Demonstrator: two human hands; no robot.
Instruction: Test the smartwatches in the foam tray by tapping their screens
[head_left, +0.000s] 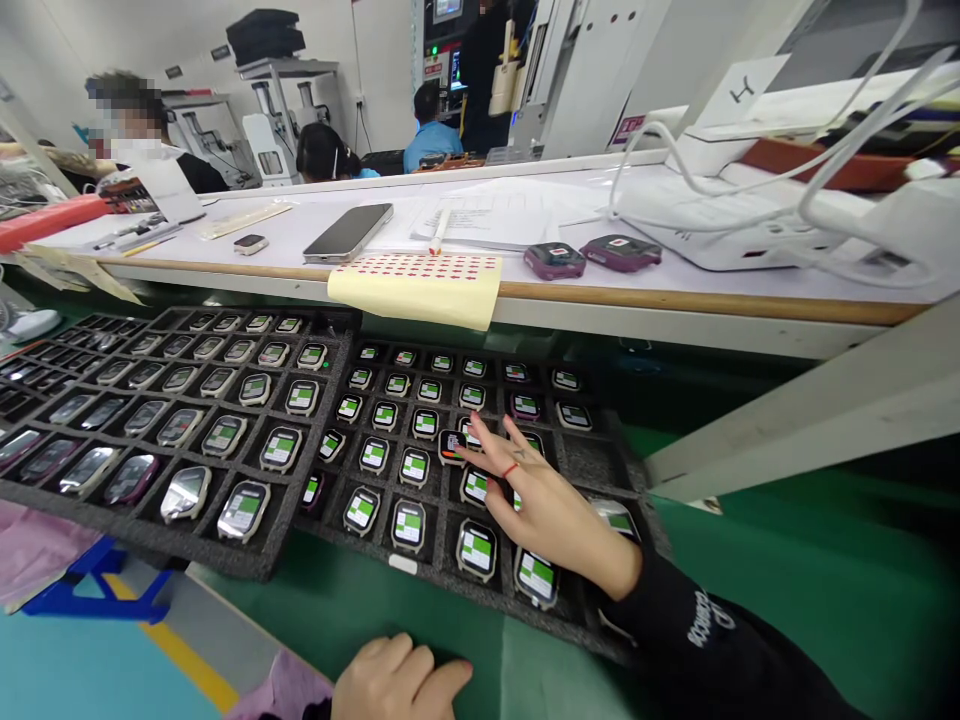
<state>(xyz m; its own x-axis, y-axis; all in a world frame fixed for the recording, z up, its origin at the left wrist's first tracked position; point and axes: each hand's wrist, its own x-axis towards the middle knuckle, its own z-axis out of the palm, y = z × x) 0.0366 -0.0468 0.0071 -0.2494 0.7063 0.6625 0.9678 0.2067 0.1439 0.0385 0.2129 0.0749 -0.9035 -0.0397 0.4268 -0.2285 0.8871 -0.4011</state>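
R hand (551, 510) fingers (484, 462) at watch (451, 446), foam tray (592, 462).

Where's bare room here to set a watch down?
Bare green mat lies right of the right tray, under the white beam, and in a strip between its near rim and the left hand. That tray, under the right hand, and the left tray are nearly full of watches. Cables crowd the shelf's right end.

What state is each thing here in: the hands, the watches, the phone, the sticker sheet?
Right hand: open, fingers spread, fingertips on watches.
Left hand: curled, resting on green mat.
Small square watches in right black foam tray: screens lit green and white.
Watches in left black foam tray: nearest columns lit, far-left ones dark.
Black smartphone: flat, screen dark.
Yellow sheet of red stickers: drooping over shelf edge.
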